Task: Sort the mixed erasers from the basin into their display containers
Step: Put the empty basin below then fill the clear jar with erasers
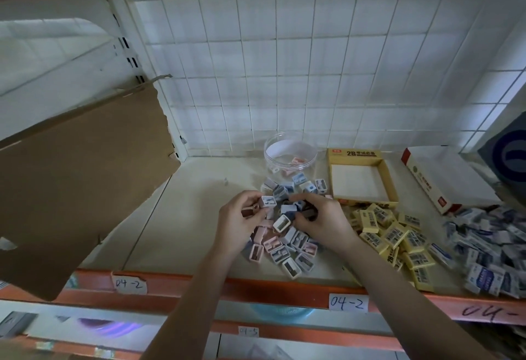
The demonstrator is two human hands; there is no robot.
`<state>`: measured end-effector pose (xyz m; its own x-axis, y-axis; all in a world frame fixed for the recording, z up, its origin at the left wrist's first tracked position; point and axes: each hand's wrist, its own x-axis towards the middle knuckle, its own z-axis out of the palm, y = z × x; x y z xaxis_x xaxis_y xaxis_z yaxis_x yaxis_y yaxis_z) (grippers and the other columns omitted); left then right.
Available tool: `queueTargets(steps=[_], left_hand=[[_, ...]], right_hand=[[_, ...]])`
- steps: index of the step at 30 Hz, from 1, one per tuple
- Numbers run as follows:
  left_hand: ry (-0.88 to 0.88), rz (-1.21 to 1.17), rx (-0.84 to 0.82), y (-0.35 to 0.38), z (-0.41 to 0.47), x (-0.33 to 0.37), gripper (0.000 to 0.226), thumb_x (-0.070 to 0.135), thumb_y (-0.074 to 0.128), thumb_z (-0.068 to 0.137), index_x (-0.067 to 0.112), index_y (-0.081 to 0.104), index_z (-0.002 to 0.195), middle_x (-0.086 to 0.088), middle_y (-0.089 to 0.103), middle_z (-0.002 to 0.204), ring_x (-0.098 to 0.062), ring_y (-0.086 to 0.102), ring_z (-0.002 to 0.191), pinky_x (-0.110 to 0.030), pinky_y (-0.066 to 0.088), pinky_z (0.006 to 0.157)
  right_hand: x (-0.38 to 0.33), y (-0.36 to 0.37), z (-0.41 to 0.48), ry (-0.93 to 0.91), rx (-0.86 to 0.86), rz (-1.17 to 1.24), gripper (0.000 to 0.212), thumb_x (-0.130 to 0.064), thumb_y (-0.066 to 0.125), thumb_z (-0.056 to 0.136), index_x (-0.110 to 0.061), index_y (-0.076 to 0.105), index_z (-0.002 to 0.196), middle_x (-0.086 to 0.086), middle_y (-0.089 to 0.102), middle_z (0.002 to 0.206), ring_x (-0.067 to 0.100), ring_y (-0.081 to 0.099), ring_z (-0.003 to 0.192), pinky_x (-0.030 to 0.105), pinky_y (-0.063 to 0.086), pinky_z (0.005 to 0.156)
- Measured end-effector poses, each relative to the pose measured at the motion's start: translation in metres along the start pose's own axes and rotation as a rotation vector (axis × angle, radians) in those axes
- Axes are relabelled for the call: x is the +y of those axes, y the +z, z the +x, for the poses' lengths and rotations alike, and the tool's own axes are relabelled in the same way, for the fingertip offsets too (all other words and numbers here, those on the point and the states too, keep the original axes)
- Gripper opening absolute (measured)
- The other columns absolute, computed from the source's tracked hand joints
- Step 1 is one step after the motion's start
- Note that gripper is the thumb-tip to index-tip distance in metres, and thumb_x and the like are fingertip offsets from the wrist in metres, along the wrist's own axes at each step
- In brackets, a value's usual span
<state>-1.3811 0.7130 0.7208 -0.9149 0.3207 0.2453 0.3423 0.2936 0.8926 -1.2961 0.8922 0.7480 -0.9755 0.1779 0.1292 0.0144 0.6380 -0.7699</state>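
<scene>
Mid-sort at frame centre: picking through pastel pile (pixel 287 243) on shelf (pixel 199 217). Left hand (pixel 242 223) clamped on pale piece (pixel 268 201) and brown piece (pixel 249 211); right hand (pixel 321 220) curled down in pile, apparently pinching dark piece (pixel 308 213).

Next, likely: gather matching handful, reach up-frame to clear jar (pixel 290 154) holding few pink pieces, drop in without scattering. Loose pile between hands and jar in way.

Right of centre: yellow tray (pixel 390 180) bare inside, yellow erasers (pixel 395 231) heaped below, blue-white erasers (pixel 489 245) far right, white box (pixel 444 177) behind. Cardboard sheet (pixel 85 189) fills left. Blue basin (pixel 280 312) under shelf, bottom centre.
</scene>
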Motion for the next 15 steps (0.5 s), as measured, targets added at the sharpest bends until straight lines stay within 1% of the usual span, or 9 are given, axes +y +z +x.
queueTargets(steps=[1, 2, 3, 5, 8, 10, 12, 14, 15], left_hand=[[0.002, 0.004, 0.004, -0.001, 0.000, 0.003, 0.029, 0.005, 0.077, 0.075, 0.022, 0.067, 0.096, 0.004, 0.070, 0.092, -0.002, 0.065, 0.091, -0.011, 0.048, 0.076], [0.005, 0.005, -0.004, -0.002, 0.002, 0.008, 0.031, 0.006, 0.077, 0.075, 0.026, 0.065, 0.095, 0.006, 0.070, 0.092, 0.003, 0.064, 0.091, -0.007, 0.045, 0.076], [0.011, 0.011, -0.018, -0.003, 0.004, 0.013, 0.031, 0.006, 0.077, 0.075, 0.027, 0.064, 0.094, 0.009, 0.069, 0.093, 0.007, 0.062, 0.092, -0.006, 0.044, 0.076], [0.018, -0.004, -0.033, -0.006, 0.010, 0.020, 0.031, 0.007, 0.077, 0.076, 0.027, 0.062, 0.093, 0.012, 0.069, 0.094, 0.012, 0.061, 0.092, -0.005, 0.044, 0.077], [-0.019, -0.100, 0.007, -0.011, 0.016, 0.030, 0.031, 0.005, 0.075, 0.078, 0.029, 0.061, 0.093, 0.012, 0.068, 0.096, 0.006, 0.063, 0.090, -0.008, 0.047, 0.075], [-0.017, -0.131, 0.020, -0.014, 0.020, 0.033, 0.029, 0.004, 0.075, 0.078, 0.023, 0.062, 0.096, 0.009, 0.069, 0.097, 0.003, 0.064, 0.090, -0.009, 0.048, 0.076], [-0.005, -0.124, 0.009, -0.016, 0.024, 0.037, 0.030, 0.004, 0.075, 0.077, 0.024, 0.062, 0.096, 0.009, 0.069, 0.096, 0.005, 0.063, 0.089, -0.009, 0.048, 0.076], [0.019, -0.101, -0.007, -0.018, 0.032, 0.043, 0.032, 0.005, 0.076, 0.077, 0.029, 0.061, 0.093, 0.011, 0.069, 0.094, 0.008, 0.062, 0.087, -0.007, 0.047, 0.075], [0.037, -0.088, -0.019, -0.019, 0.037, 0.047, 0.032, 0.006, 0.076, 0.077, 0.030, 0.061, 0.093, 0.013, 0.068, 0.094, 0.009, 0.062, 0.087, -0.007, 0.046, 0.076]], right_hand=[[-0.003, -0.002, 0.000, 0.002, 0.017, 0.010, 0.030, -0.008, 0.064, 0.083, -0.016, 0.065, 0.112, -0.008, 0.060, 0.071, -0.003, 0.055, 0.056, 0.010, 0.041, 0.055], [-0.006, -0.005, 0.001, -0.005, 0.031, 0.004, 0.028, -0.007, 0.063, 0.084, -0.018, 0.065, 0.110, -0.007, 0.061, 0.070, -0.002, 0.056, 0.056, 0.010, 0.042, 0.052], [-0.009, -0.007, 0.003, -0.019, 0.038, -0.003, 0.027, -0.007, 0.063, 0.084, -0.022, 0.065, 0.107, -0.008, 0.062, 0.073, -0.002, 0.057, 0.059, 0.011, 0.044, 0.053], [-0.014, -0.013, 0.009, -0.036, 0.043, -0.006, 0.027, -0.006, 0.062, 0.084, -0.025, 0.064, 0.102, -0.011, 0.062, 0.079, -0.004, 0.059, 0.060, 0.010, 0.046, 0.056], [-0.018, -0.018, 0.016, -0.024, 0.042, -0.022, 0.025, -0.007, 0.062, 0.084, -0.019, 0.067, 0.105, -0.012, 0.062, 0.080, -0.005, 0.058, 0.061, 0.008, 0.047, 0.060], [-0.020, -0.020, 0.019, -0.008, 0.026, -0.030, 0.025, -0.008, 0.062, 0.084, -0.019, 0.067, 0.106, -0.010, 0.063, 0.083, 0.000, 0.061, 0.068, 0.014, 0.052, 0.066], [-0.022, -0.025, 0.022, -0.025, 0.036, -0.045, 0.025, -0.008, 0.062, 0.083, -0.019, 0.068, 0.105, -0.009, 0.065, 0.089, 0.006, 0.064, 0.080, 0.020, 0.054, 0.075], [-0.027, -0.035, 0.029, -0.056, 0.062, -0.046, 0.025, -0.007, 0.062, 0.083, -0.019, 0.069, 0.103, -0.009, 0.065, 0.093, 0.007, 0.064, 0.088, 0.017, 0.053, 0.078], [-0.030, -0.042, 0.034, -0.071, 0.084, -0.041, 0.025, -0.005, 0.062, 0.082, -0.020, 0.070, 0.101, -0.009, 0.066, 0.095, 0.007, 0.064, 0.089, 0.017, 0.052, 0.078]])
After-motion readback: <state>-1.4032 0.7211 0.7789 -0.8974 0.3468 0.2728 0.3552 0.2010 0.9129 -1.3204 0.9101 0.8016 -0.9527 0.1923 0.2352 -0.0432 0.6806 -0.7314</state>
